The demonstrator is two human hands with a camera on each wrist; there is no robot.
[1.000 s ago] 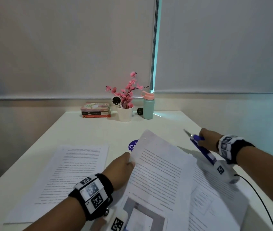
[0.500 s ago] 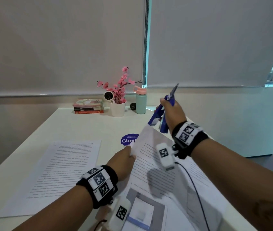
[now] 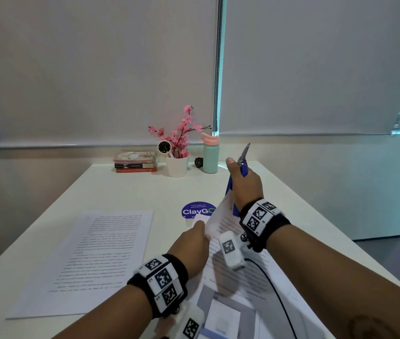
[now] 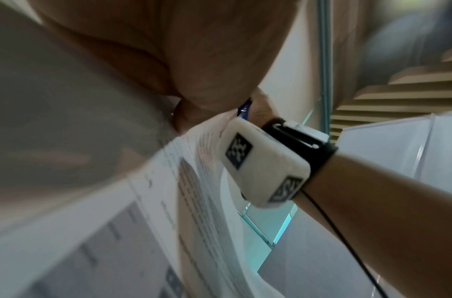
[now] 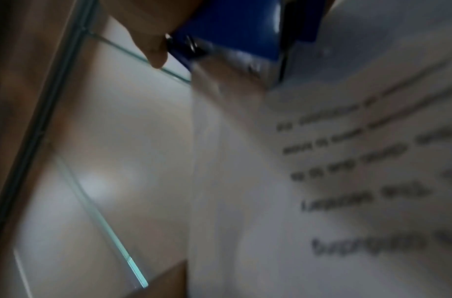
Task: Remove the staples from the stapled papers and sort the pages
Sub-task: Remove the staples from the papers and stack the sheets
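A stapled stack of printed papers lies at the front right of the white table. My left hand pinches the left edge of its lifted top page; the left wrist view shows the thumb on the sheet. My right hand grips a blue stapler-like tool at the stack's raised far corner, its metal tip pointing up. In the right wrist view the blue tool sits against the page's corner. A loose printed page lies flat to the left.
At the table's far edge stand a pile of books, a white pot of pink flowers and a teal bottle. A round blue sticker is on the tabletop. A black cable runs over the papers.
My right hand has carried the blue tool from the table's right side up to the lifted page's far corner, its tip now pointing upward. My left hand has kept its pinch on the page.
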